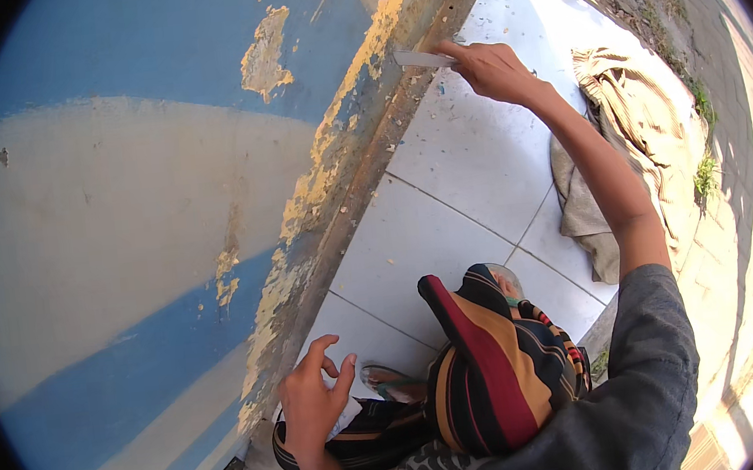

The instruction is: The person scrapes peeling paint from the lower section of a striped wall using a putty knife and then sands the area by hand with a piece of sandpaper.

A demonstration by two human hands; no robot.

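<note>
1. In the head view, my right hand (495,71) is closed tight around a flat, pale grey scraper with a straight blade (421,58). I hold it at one end, and my fingers hide that end.
2. The scraper is up at the top, out in front of me. Its free end points left, at the low part of a big wall painted blue and off-white (139,212). The tip is right by the wall, but I cannot tell if it touches.
3. My left hand (309,400) is near the bottom, close to the wall. My thumb and pointer finger are apart and bent, and I see nothing gripped in them. Something white shows behind this hand, but I cannot tell what it is.
4. Along the bottom of the wall, the paint has come off in a long, bumpy, yellow patch (321,172).
5. Next to the wall are shiny white floor tiles (436,238), with little paint bits on them.
6. A crumpled tan and grey cloth (632,111) lies on the right, beyond my right arm.
7. A black, red and tan striped cloth (488,360) covers my legs.
</note>
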